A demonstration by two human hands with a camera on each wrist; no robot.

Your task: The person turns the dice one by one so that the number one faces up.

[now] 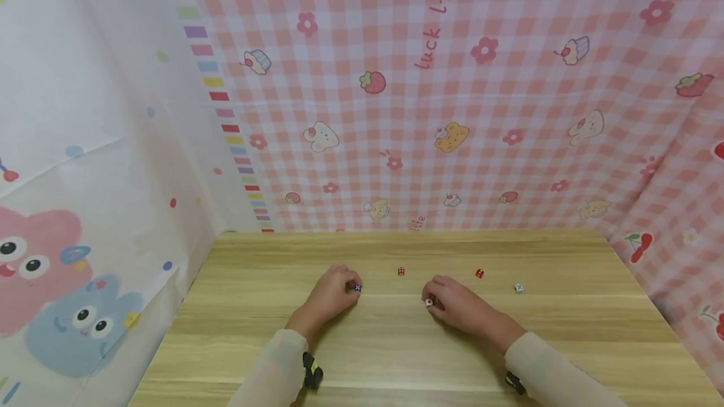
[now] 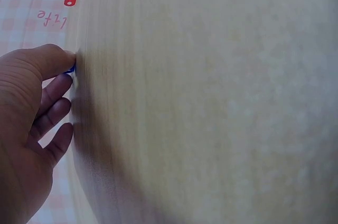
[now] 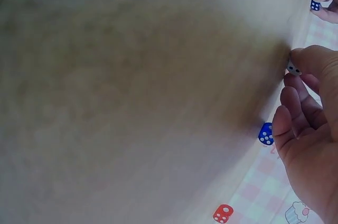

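Observation:
My left hand pinches a dark blue die between thumb and finger, low over the wooden tabletop. Only a sliver of this blue die shows in the left wrist view, under the thumb tip. On the other side, my right hand pinches a white die, also low over the wood. Beside the lower curled fingers of that hand sits a second blue die; the right hand hides it in the head view. A red die lies between the hands, slightly beyond them.
Another red die lies behind the right wrist, with a white die further right. The wooden table ends at a pink checked cloth at the back. White printed cloth hangs on the left.

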